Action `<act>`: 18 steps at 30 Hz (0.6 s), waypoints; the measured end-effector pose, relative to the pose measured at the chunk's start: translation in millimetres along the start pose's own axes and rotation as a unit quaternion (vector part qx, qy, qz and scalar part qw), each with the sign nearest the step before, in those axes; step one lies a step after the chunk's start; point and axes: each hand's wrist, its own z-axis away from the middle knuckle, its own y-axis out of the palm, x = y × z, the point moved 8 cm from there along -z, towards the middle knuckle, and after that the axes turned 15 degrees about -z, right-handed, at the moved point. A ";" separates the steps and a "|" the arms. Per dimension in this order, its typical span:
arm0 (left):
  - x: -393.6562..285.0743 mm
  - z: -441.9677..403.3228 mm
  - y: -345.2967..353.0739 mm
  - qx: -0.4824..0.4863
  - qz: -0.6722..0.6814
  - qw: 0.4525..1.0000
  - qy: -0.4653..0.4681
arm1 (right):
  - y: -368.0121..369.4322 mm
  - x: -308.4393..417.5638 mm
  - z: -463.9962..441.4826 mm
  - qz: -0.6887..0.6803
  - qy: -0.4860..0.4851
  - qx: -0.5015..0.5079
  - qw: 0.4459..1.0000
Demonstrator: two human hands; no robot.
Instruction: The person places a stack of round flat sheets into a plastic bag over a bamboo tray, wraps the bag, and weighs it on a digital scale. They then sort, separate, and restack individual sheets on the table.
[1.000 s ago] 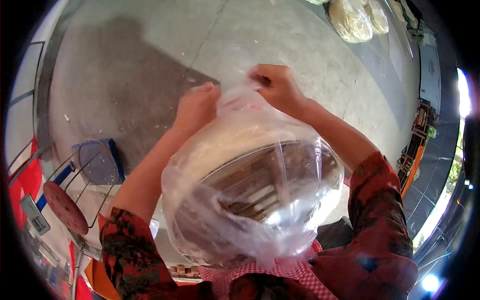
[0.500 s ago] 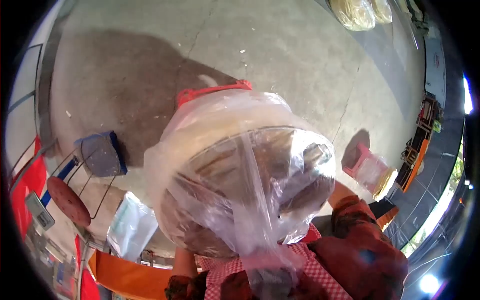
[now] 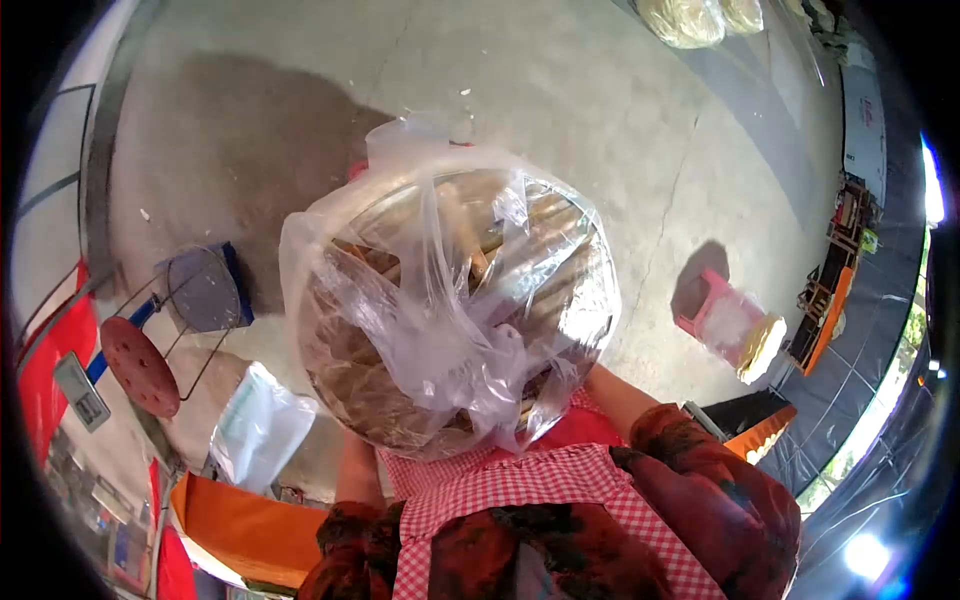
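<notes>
A large round bundle [image 3: 455, 300], wrapped in clear plastic, fills the middle of the view, close to my chest. Brown stick-like pieces show through the plastic, with a pale rim around them. The loose plastic lies gathered over its top. Both my forearms run beneath the bundle's near side, one at the lower left and one at the lower right. My left hand and my right hand are hidden behind it, so their fingers and grip cannot be seen. Bits of something red [image 3: 357, 170] show at the bundle's far edge.
A red round-seated stool [image 3: 140, 367] and a blue-grey dustpan-like object [image 3: 205, 290] are at the left. A white plastic bag [image 3: 258, 428] lies lower left. At the right stands a pink stool [image 3: 715, 315] with wrapped pale material. More wrapped bundles [image 3: 685, 20] lie at the top right.
My hands have gone from the plastic at the bundle's far side to underneath it, out of sight. The bundle now faces up more squarely, and its plastic lies folded over the top.
</notes>
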 end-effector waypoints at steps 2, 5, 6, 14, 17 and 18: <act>-2.3 26.4 19.0 0.052 -0.024 0.998 0.013 | 7.7 -4.9 4.1 0.000 0.008 0.010 1.000; -11.5 97.4 28.6 0.171 -0.081 0.980 0.060 | 4.5 -8.4 17.1 0.006 0.016 0.016 1.000; -15.9 118.1 26.0 0.214 -0.098 0.968 0.082 | 1.3 -10.5 21.0 0.009 0.018 0.015 1.000; -4.6 100.4 69.4 0.247 0.023 0.969 -0.014 | 41.5 -12.7 -3.1 0.018 0.046 0.072 0.996; 7.3 81.1 106.4 0.194 0.178 0.958 -0.114 | 55.5 -16.6 -3.7 0.014 0.051 0.086 0.995; 9.1 83.0 113.3 0.185 0.216 0.949 -0.135 | 57.4 -21.8 -1.4 0.015 0.053 0.088 0.995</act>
